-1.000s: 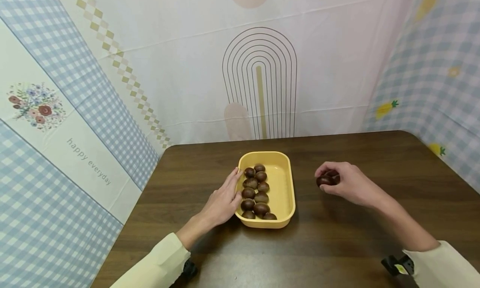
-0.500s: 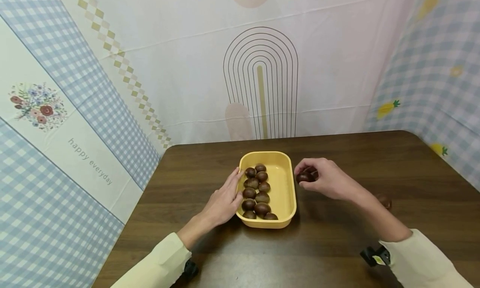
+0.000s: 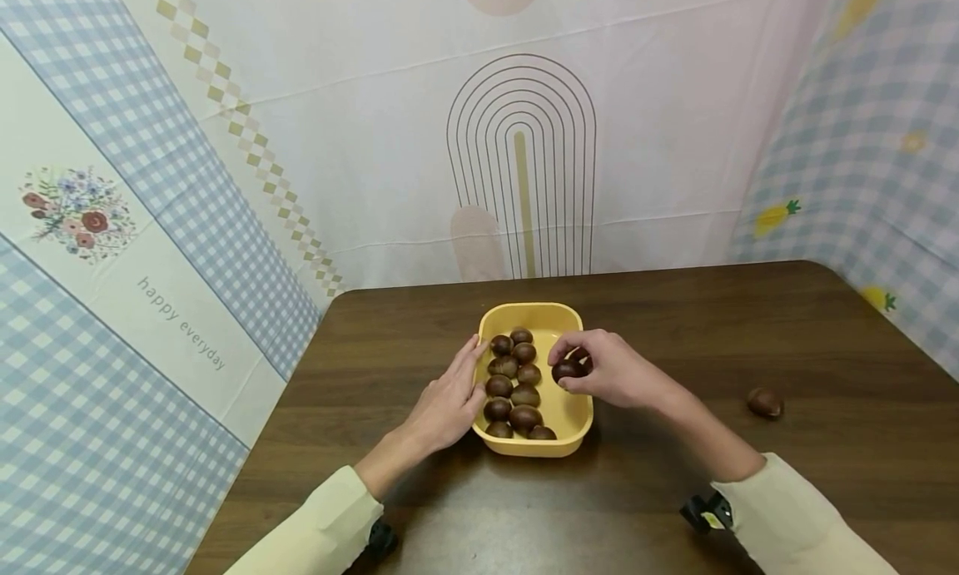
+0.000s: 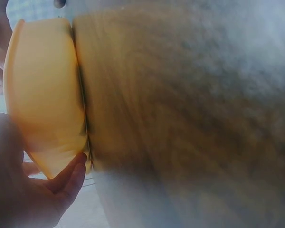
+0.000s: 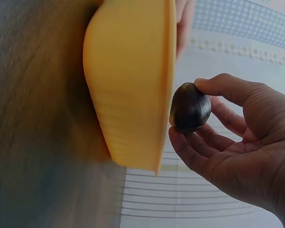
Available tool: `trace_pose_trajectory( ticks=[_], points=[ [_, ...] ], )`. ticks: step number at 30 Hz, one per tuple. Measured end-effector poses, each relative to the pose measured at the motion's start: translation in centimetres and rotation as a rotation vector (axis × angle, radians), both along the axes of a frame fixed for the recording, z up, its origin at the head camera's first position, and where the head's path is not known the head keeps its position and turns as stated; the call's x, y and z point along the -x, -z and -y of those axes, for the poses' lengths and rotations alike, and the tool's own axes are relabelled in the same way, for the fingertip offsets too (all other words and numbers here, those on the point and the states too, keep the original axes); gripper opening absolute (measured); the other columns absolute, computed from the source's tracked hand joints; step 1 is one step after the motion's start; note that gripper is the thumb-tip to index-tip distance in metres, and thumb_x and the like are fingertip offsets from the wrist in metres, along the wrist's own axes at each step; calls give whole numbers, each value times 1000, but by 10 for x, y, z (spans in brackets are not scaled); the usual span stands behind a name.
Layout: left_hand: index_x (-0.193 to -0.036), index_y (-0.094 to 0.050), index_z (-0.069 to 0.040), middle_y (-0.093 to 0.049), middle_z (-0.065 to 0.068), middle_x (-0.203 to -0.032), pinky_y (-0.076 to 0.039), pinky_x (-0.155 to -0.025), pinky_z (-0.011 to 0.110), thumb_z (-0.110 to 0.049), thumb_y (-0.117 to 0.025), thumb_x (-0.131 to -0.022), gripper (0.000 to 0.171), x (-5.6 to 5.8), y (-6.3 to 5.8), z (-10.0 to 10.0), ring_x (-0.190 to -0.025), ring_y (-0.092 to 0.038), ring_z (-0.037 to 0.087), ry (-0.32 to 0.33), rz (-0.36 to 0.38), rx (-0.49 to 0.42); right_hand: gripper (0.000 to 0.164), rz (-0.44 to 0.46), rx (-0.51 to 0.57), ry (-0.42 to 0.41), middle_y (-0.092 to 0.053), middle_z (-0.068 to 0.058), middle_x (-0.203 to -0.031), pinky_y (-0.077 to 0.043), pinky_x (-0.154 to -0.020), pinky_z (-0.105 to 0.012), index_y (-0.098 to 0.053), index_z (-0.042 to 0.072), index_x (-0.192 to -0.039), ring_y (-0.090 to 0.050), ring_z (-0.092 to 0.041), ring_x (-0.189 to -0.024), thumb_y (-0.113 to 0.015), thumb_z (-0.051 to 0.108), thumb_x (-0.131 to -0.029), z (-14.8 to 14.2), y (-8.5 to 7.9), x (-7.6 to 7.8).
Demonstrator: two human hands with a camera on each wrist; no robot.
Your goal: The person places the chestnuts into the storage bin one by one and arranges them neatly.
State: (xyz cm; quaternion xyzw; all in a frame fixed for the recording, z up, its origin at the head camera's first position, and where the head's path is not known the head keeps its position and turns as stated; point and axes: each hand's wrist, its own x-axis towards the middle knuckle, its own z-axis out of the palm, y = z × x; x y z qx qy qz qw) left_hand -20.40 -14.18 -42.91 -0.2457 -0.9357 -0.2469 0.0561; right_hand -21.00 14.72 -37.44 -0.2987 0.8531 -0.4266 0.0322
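Dark brown chestnuts point(image 3: 525, 394) lie in two rows along the left side of a yellow rectangular tub point(image 3: 577, 425). My left hand point(image 3: 444, 404) rests against the tub's left wall with its fingers extended, its thumb near the rim. Its fingertips point(image 4: 78, 161) touch the outer wall in the left wrist view. Over the right part of the tub, my right hand point(image 3: 614, 369) pinches one chestnut point(image 5: 190, 108) between thumb and fingertips. This chestnut is level with the rim in the right wrist view. Another chestnut point(image 3: 765, 403) lies alone on the table to the right.
The dark wooden table point(image 3: 419, 517) runs back to a patterned cloth backdrop point(image 3: 375, 142). Blue checked cloth point(image 3: 862, 192) hangs at the right. A black wrist camera point(image 3: 707, 513) sits at the right sleeve cuff.
My right hand has carried its chestnut leftward from the table to above the tub. The lone chestnut on the right has come into sight. My left hand has stayed put.
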Motion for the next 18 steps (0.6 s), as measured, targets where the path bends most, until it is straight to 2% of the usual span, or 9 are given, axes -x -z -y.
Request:
trace_pose_trajectory(
  ticks=[7, 14, 18],
  points=[
    [-166, -33, -8, -24, 11, -175, -49, -100, 66, -17, -47, -105, 63, -1, 0, 0, -141, -53, 34, -9, 10, 10, 22, -16, -54, -8, -70, -3, -98, -58, -73, -29, -72, 4, -102, -68, -18, -89, -80, -6, -84, 17, 10, -1],
    [-165, -34, -6, -24, 11, -175, -49, -100, 65, -17, -47, -105, 63, 0, 0, 0, -142, -52, 34, -5, -7, 10, 25, -74, -115, -10, -69, -2, -97, -55, -77, -33, -72, 6, -99, -64, -17, -90, -82, -8, -82, 31, 18, -4],
    [-165, -35, -6, -24, 11, -175, -49, -101, 65, -15, -48, -105, 62, 0, 0, 0, -142, -52, 33, -2, -7, 4, 25, -73, -153, -20, -68, -1, -94, -54, -74, -32, -71, 7, -98, -62, -16, -85, -82, -8, -81, 35, 20, -5]
  ],
)
